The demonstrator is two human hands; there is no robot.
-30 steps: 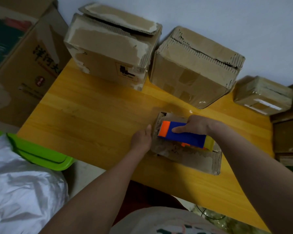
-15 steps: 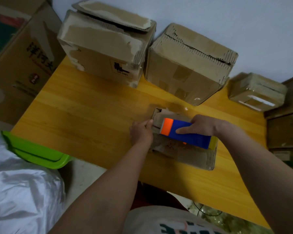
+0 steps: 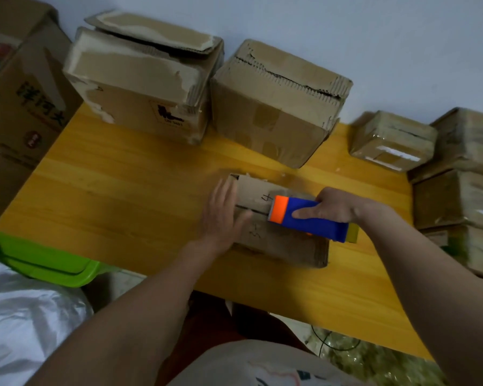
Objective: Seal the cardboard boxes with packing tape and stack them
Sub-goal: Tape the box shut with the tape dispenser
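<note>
At the frame's centre, the left hand [image 3: 221,215] presses flat, fingers straight, on the left end of a small worn cardboard box [image 3: 279,240] lying on the yellow table [image 3: 123,196]. Rightward, the right hand [image 3: 335,206] grips a blue-and-orange tape dispenser [image 3: 310,218] atop the box's seam.

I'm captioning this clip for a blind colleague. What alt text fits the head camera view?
A person's right hand grips a blue and orange tape dispenser on a small flat cardboard box on a yellow wooden table, while the left hand lies flat on the box's end. Larger worn cardboard boxes line the wall behind.
</note>
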